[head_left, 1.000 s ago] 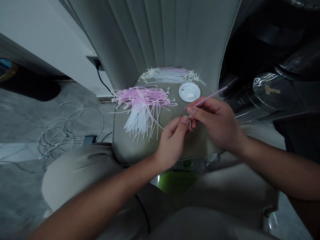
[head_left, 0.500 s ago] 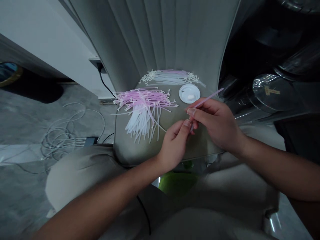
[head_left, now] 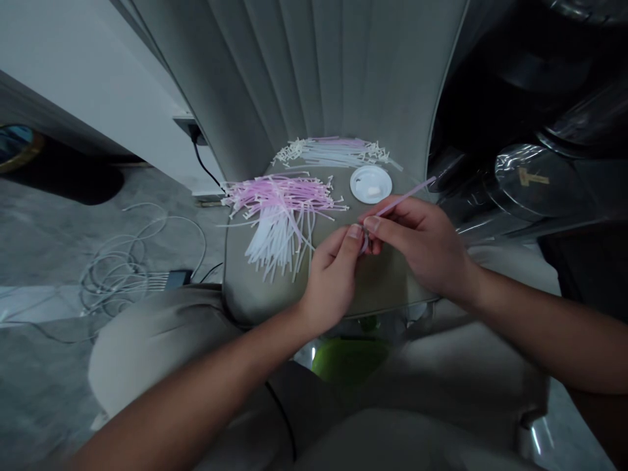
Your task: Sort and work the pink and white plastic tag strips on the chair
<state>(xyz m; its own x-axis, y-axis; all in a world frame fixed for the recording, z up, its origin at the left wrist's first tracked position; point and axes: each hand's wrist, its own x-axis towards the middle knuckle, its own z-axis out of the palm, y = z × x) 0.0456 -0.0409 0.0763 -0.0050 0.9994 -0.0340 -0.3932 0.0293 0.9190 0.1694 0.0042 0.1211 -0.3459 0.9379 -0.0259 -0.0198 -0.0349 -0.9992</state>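
My right hand (head_left: 417, 245) is closed in a pinch on a thin purple plastic stick (head_left: 409, 194), whose free end points up and to the right. My left hand (head_left: 333, 268) is pinched shut against the right fingertips. A small pale bit (head_left: 364, 243) shows between the two hands, too small to name. Left of the hands, a pile of purple sticks with white tips (head_left: 279, 193) lies across a bundle of plain white sticks (head_left: 275, 242). A thin white stick runs from this bundle toward my left hand; whether I hold it is hidden.
All this lies on a grey padded chair seat (head_left: 245, 294). Behind the hands stands a small white dish (head_left: 360, 190) with a white piece in it. More white-tipped sticks (head_left: 333, 154) lie by the backrest. Coiled cables (head_left: 122, 268) are on the floor at left.
Both hands have shifted slightly left together, the purple stick moving with the right hand. My fingertips have drawn closer together. The piles and dish stay put.
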